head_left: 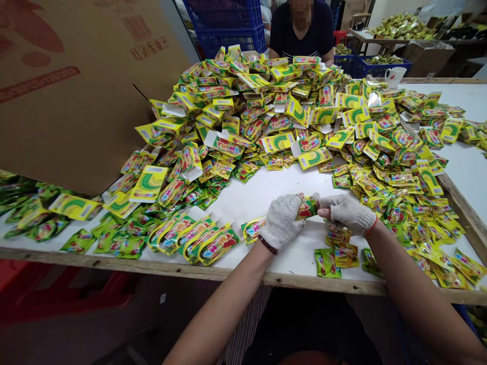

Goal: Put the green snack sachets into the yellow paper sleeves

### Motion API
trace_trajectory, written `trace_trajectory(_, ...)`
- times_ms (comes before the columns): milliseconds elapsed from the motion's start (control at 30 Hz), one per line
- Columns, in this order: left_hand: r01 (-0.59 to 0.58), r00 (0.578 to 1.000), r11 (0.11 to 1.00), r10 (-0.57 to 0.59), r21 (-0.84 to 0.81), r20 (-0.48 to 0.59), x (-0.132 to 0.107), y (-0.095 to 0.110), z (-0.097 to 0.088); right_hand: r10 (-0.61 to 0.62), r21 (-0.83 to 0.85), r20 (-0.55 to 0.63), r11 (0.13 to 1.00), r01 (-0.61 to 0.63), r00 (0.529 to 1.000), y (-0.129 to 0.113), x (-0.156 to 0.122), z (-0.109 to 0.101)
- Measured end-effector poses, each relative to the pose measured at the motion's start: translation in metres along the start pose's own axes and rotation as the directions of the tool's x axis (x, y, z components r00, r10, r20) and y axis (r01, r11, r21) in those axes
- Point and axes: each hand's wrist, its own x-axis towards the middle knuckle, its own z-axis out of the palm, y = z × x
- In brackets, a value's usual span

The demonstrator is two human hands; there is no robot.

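Observation:
My left hand (281,220), in a white knit glove, is closed around a small yellow-green candy box (306,208) just above the white tabletop. At the box's right end is my right hand (347,213), also gloved, its thumb and fingers pinched together; what lies between them is hidden. Another printed box (252,229) lies on the table by my left wrist, partly covered by the hand. To its left, several similar boxes (194,237) lean in a row. Below my right hand are a green sachet (327,263) and a yellow sachet (346,254).
A high pile of small boxes (277,144) fills the table's middle. Loose sachets (407,208) spread at right. A large cardboard carton (72,96) stands at left. The wooden table edge (289,280) runs before me. Across sits a person (300,30); a white mug (394,77) stands behind.

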Motion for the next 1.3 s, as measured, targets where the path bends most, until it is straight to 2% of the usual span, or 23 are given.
trace_trajectory(67, -0.011, 0.999, 0.999, 0.012, -0.03, 0.03, -0.001, 0.001, 0.001, 0.005, -0.036, 0.079, 0.999, -0.003, 0.997, 0.002, 0.003, 0.008)
trace_trajectory(100, -0.017, 0.999, 0.998, 0.019, -0.061, 0.032, -0.001, 0.001, 0.002, 0.006, -0.052, 0.082, 0.999, -0.002, 0.997, 0.003, 0.005, 0.011)
trace_trajectory(167, -0.021, 1.0, 0.983, 0.017, -0.184, -0.024, 0.0, -0.001, 0.002, -0.003, -0.054, 0.015, 0.999, 0.004, 1.0, 0.005, 0.008, 0.014)
trace_trajectory(233, 0.022, 0.984, 0.916, -0.091, -0.401, -0.155, 0.002, -0.004, 0.001, -0.046, 0.008, -0.099, 0.999, 0.047, 0.994, 0.006, 0.009, 0.012)
trace_trajectory(267, 0.057, 0.964, 0.841, -0.187, -0.537, -0.19, 0.002, -0.005, -0.001, -0.07, 0.053, -0.141, 0.996, 0.078, 0.988, 0.006, 0.009, 0.01)
trace_trajectory(300, 0.101, 0.942, 0.73, -0.288, -0.676, -0.171, 0.003, -0.005, -0.003, -0.093, 0.095, -0.152, 0.99, 0.108, 0.984, 0.006, 0.009, 0.008)
trace_trajectory(333, 0.148, 0.925, 0.586, -0.367, -0.797, -0.098, 0.003, -0.005, -0.006, -0.111, 0.128, -0.136, 0.983, 0.129, 0.984, 0.006, 0.008, 0.006)
trace_trajectory(367, 0.193, 0.917, 0.426, -0.4, -0.884, 0.007, 0.004, -0.004, -0.009, -0.118, 0.155, -0.113, 0.979, 0.134, 0.987, 0.005, 0.006, 0.005)
trace_trajectory(433, 0.254, 0.913, 0.149, -0.363, -0.956, 0.186, 0.004, -0.001, -0.014, -0.107, 0.18, -0.088, 0.976, 0.122, 0.99, 0.004, 0.004, 0.003)
trace_trajectory(500, 0.262, 0.91, -0.01, -0.329, -0.965, 0.251, 0.004, 0.001, -0.018, -0.089, 0.187, -0.137, 0.976, 0.114, 0.986, 0.004, 0.004, 0.003)
trace_trajectory(567, 0.248, 0.91, -0.079, -0.323, -0.965, 0.26, 0.003, 0.002, -0.019, -0.078, 0.189, -0.17, 0.976, 0.11, 0.982, 0.005, 0.004, 0.003)
trace_trajectory(667, 0.255, 0.904, -0.121, -0.323, -0.959, 0.281, 0.003, 0.002, -0.02, -0.083, 0.196, -0.14, 0.974, 0.11, 0.987, 0.006, 0.006, 0.0)
trace_trajectory(733, 0.259, 0.901, -0.137, -0.322, -0.956, 0.29, 0.003, 0.002, -0.019, -0.084, 0.169, -0.161, 0.979, 0.112, 0.983, 0.006, 0.006, 0.0)
trace_trajectory(833, 0.269, 0.9, -0.139, -0.315, -0.953, 0.3, 0.003, 0.002, -0.018, -0.105, -0.027, -0.295, 0.994, 0.102, 0.95, 0.002, 0.007, 0.002)
trace_trajectory(900, 0.283, 0.894, -0.116, -0.328, -0.952, 0.306, 0.004, 0.002, -0.015, -0.17, -0.195, -0.37, 0.976, 0.102, 0.913, -0.002, 0.007, 0.006)
trace_trajectory(1000, 0.31, 0.872, -0.078, -0.375, -0.948, 0.316, 0.005, 0.001, -0.011, -0.275, -0.345, -0.386, 0.928, 0.139, 0.881, -0.004, 0.007, 0.013)
trace_trajectory(1067, 0.326, 0.851, -0.063, -0.415, -0.943, 0.322, 0.006, 0.001, -0.01, -0.283, -0.345, -0.376, 0.926, 0.15, 0.882, -0.004, 0.007, 0.015)
trace_trajectory(1167, 0.331, 0.831, -0.046, -0.459, -0.942, 0.314, 0.007, 0.001, -0.01, -0.171, -0.205, -0.334, 0.973, 0.105, 0.927, -0.003, 0.005, 0.014)
trace_trajectory(1233, 0.3, 0.859, -0.001, -0.435, -0.954, 0.27, 0.005, 0.002, -0.01, -0.093, -0.142, -0.302, 0.988, 0.052, 0.949, -0.004, 0.004, 0.013)
trace_trajectory(1300, 0.225, 0.905, 0.12, -0.394, -0.967, 0.161, 0.003, 0.003, -0.008, -0.069, -0.137, -0.314, 0.99, 0.026, 0.947, -0.005, 0.003, 0.013)
